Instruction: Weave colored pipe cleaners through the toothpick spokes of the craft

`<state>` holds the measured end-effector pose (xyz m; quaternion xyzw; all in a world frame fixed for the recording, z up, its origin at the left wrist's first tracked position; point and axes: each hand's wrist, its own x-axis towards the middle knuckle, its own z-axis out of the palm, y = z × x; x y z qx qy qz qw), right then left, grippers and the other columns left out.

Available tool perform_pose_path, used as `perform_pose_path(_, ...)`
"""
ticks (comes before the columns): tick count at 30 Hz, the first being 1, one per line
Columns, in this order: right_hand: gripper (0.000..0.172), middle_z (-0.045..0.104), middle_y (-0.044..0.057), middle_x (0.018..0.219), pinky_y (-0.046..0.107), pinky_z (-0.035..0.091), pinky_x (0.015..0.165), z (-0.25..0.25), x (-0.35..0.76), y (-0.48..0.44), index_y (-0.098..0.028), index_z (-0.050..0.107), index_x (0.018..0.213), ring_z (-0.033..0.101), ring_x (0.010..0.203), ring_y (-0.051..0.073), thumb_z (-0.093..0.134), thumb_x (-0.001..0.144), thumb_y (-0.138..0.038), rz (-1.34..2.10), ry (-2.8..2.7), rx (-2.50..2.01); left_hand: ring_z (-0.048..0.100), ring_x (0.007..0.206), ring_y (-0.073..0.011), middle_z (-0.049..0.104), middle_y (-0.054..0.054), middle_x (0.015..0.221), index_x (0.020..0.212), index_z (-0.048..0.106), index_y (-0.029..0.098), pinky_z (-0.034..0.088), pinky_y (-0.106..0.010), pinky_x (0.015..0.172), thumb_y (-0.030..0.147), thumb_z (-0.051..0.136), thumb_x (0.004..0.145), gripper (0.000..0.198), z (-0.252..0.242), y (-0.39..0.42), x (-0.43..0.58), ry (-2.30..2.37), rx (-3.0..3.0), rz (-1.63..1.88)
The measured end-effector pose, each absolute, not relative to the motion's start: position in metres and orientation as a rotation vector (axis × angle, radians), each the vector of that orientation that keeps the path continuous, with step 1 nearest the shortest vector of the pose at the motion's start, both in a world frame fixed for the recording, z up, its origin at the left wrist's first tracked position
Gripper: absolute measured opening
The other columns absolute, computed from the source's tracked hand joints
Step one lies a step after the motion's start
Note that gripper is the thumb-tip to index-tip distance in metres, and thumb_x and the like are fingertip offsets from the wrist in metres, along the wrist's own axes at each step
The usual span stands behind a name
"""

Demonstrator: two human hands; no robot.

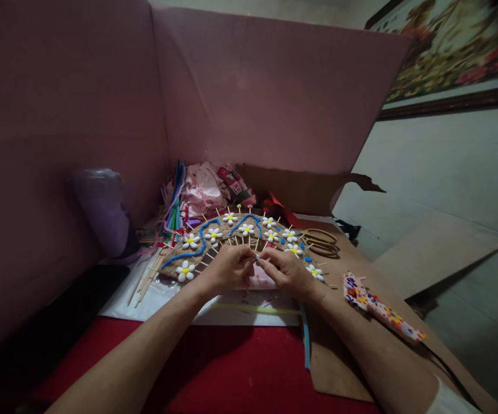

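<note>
My left hand [235, 267] and my right hand [287, 271] meet over the middle of the worktable, fingertips pinched together on a small blue piece [256, 259]. What the piece is made of is too small to tell. Right behind the hands lies an arch wrapped in brown twine [227, 231]. It carries several white daisies [185, 271] with yellow centres, wavy blue strips [201, 244] and blue dots [308, 259] along its right side. Thin wooden sticks [201, 271] jut from its inner and outer edges. My hands hide part of the inner edge.
Gold-handled scissors [320, 242] lie right of the arch, with a flower-patterned glue gun [382, 310] nearer me. Loose sticks [143, 282] and a purple wrapped object [106, 215] are at left. Pink crumpled material [203, 187] is behind. Tall pink panels [275, 98] enclose the back and left.
</note>
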<state>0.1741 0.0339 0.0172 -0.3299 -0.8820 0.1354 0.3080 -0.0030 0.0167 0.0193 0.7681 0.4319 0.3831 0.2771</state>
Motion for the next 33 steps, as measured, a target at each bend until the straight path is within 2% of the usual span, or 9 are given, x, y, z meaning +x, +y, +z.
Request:
perform_pose_path(8,0.016,0.05,-0.003,0.057,0.021,0.028,0.051,0.014,0.17,0.03,-0.017,0.057,0.076,0.043,0.051,0.01,0.045,0.085,-0.023,0.412,-2.253,-0.903,0.055,0.046,-0.0091,0.06,0.001,0.054,0.074,0.059,0.013,0.04,-0.017,0.045,0.017,0.046,0.076,0.014,0.015,0.016,0.0,1.145,2.076,1.109)
perform_pose_path(16,0.015,0.035,-0.006,0.05,0.02,0.024,0.046,0.008,0.164,0.025,-0.017,0.05,0.067,0.034,0.045,0.008,0.044,0.081,-0.018,0.518,-2.124,-0.914,0.047,0.045,-0.0074,0.055,0.002,0.051,0.073,0.06,0.013,0.033,-0.017,0.045,0.013,0.046,0.076,0.015,0.014,0.012,0.002,1.218,2.218,1.195)
perform_pose_path(21,0.017,0.035,-0.007,0.049,0.021,0.024,0.045,0.004,0.158,0.021,-0.018,0.047,0.065,0.034,0.044,0.008,0.043,0.081,-0.02,0.511,-2.051,-0.951,0.043,0.045,-0.0072,0.051,0.004,0.049,0.07,0.059,0.014,0.03,-0.018,0.047,0.009,0.046,0.074,0.014,0.013,0.008,0.006,1.271,2.29,1.256)
perform_pose_path(25,0.018,0.035,-0.006,0.049,0.022,0.023,0.046,0.005,0.157,0.02,-0.018,0.046,0.065,0.034,0.044,0.008,0.044,0.083,-0.021,0.417,-2.074,-0.969,0.045,0.05,-0.0086,0.053,0.002,0.055,0.065,0.055,0.015,0.032,-0.021,0.05,0.01,0.047,0.074,0.013,0.008,0.007,0.01,1.323,2.329,1.289)
perform_pose_path(27,0.018,0.036,-0.006,0.049,0.022,0.024,0.047,0.006,0.158,0.021,-0.018,0.048,0.065,0.035,0.045,0.009,0.044,0.083,-0.022,0.396,-2.077,-0.978,0.047,0.052,-0.0093,0.055,0.001,0.058,0.069,0.057,0.015,0.033,-0.021,0.052,0.012,0.047,0.075,0.012,0.007,0.008,0.01,1.321,2.267,1.298)
perform_pose_path(33,0.021,0.043,-0.004,0.054,0.021,0.029,0.049,0.009,0.164,0.027,-0.018,0.049,0.066,0.039,0.049,0.009,0.042,0.085,-0.025,0.535,-2.008,-0.977,0.054,0.053,-0.0102,0.057,0.001,0.061,0.078,0.058,0.015,0.043,-0.022,0.052,0.021,0.048,0.078,0.012,0.009,0.014,0.011,1.052,1.775,1.266)
